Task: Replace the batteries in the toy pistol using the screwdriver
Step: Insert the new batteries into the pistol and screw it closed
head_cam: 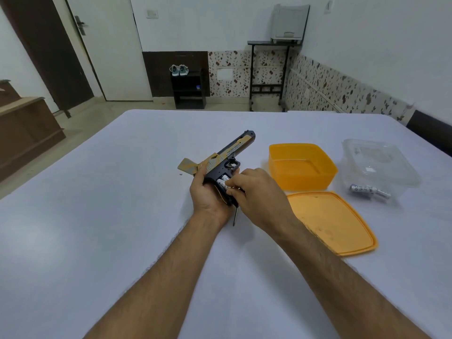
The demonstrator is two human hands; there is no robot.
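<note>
- The left hand (208,192) grips the toy pistol (228,160) from the left side of the grip, fingers curled round it, and holds it just above the desk (97,216).
- The toy pistol is black with tan panels; its barrel points up and to the right, away from the person.
- The grip compartment is open, and white batteries (223,182) show inside it, between the two hands.
- The right hand (256,194) covers the lower right of the grip, fingers curled, fingertips at the batteries; whether it pinches one cannot be told.
- The screwdriver (235,216) shows as a thin dark shaft below the grip, between the wrists; which hand holds it cannot be told.
- To the right stand an open orange container (302,167) and, nearer the person, its orange lid (332,221) lying flat.
- Further right is a clear plastic box (381,165), with loose batteries (369,190) at its near edge.
- The desk carries a pale cloth.
- Behind it: a dark door (49,52), a low shelf with shoes (179,70), and a black stand (269,74) against a patterned wall.
</note>
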